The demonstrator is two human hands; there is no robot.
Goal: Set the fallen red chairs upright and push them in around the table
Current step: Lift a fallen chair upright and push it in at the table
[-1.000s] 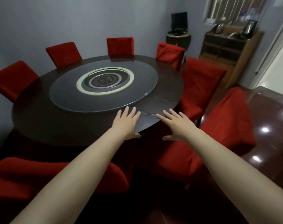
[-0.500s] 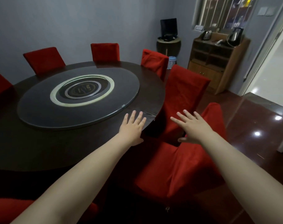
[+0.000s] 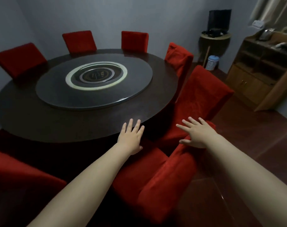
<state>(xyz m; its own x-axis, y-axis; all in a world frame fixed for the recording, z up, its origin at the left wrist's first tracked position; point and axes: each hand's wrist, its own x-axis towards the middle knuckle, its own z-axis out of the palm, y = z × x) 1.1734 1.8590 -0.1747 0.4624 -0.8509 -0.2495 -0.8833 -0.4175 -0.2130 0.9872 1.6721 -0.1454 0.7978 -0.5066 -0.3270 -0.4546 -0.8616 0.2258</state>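
Red chairs [image 3: 157, 181] ring the round dark table [image 3: 41, 122]; nearest perhaps tilted.

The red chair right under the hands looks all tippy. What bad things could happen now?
1. The nearest red chair leans sideways, and both the left hand and right hand are open above it, gripping nothing. It might tip over before it is caught.
2. It sits close to the next red chair and the round table, so pushing it in could bump them or pinch fingers.
3. The shiny floor may let the chair slide.
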